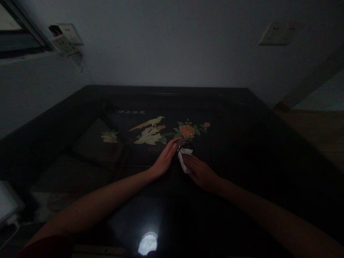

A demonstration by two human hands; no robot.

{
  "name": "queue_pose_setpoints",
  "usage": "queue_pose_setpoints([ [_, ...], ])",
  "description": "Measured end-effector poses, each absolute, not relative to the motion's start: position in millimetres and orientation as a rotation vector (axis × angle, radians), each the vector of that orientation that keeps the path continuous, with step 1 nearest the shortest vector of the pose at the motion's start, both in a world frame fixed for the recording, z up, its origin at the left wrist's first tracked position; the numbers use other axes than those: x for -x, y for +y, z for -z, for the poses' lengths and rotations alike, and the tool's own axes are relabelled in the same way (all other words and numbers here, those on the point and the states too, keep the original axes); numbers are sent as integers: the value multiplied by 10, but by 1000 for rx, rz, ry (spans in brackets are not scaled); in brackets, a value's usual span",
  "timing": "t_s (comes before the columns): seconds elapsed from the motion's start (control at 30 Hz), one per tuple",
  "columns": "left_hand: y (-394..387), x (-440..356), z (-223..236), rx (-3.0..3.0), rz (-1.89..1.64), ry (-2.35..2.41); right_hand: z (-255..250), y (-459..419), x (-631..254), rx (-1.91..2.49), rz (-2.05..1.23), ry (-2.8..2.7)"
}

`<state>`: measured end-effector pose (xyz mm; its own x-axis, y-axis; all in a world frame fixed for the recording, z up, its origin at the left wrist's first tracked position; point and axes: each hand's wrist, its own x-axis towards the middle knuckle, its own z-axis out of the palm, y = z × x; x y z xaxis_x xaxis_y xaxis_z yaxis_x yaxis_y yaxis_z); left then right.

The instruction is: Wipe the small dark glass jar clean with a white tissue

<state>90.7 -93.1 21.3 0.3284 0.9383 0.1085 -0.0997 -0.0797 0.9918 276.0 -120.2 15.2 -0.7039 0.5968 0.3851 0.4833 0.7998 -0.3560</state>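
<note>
- Dish (189, 146), one, over the surface (204, 215) just short of the painted flower (186, 131); probably glass: stiff, slippery, breakable, fairly light, best held around its sides.
- Tissue (185, 165), one, at the dish's near rim; soft, light, easily torn.
- Hands, two: the right (202, 173) pinches the tissue; the left (164, 158) lies along the dish's left side, whether gripping I cannot tell.
- Outward: one painted bird (149, 123), one white box (8, 200).

On the table (228, 143) before you, the vessel (190, 146) has your left hand (164, 157) at eight o'clock and your right hand (202, 172), with the tissue (184, 164), at five; the flower picture (187, 131) lies at twelve, the bird picture (148, 123) at ten.
</note>
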Motion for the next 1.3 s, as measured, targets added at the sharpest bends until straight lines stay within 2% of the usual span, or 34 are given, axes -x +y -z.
queue_pose_setpoints([
  [0.27,-923,-925,-178,-1258,-1064,825,-275,-1139,-2828,870,205,-2561],
  [0.63,-940,-914,-245,-1400,-1088,881,-217,-1213,-2732,764,-340,-2496],
  [1.0,-872,-904,-134,-1089,-1012,890,-227,-1128,-2853,802,160,-2526],
  [1.13,-858,-873,-199,-984,-966,751,-236,-1119,-2872,757,119,-2395],
  [1.3,-859,-828,-218,-1103,-838,560,-248,-1119,-2864,637,-97,-2142],
])
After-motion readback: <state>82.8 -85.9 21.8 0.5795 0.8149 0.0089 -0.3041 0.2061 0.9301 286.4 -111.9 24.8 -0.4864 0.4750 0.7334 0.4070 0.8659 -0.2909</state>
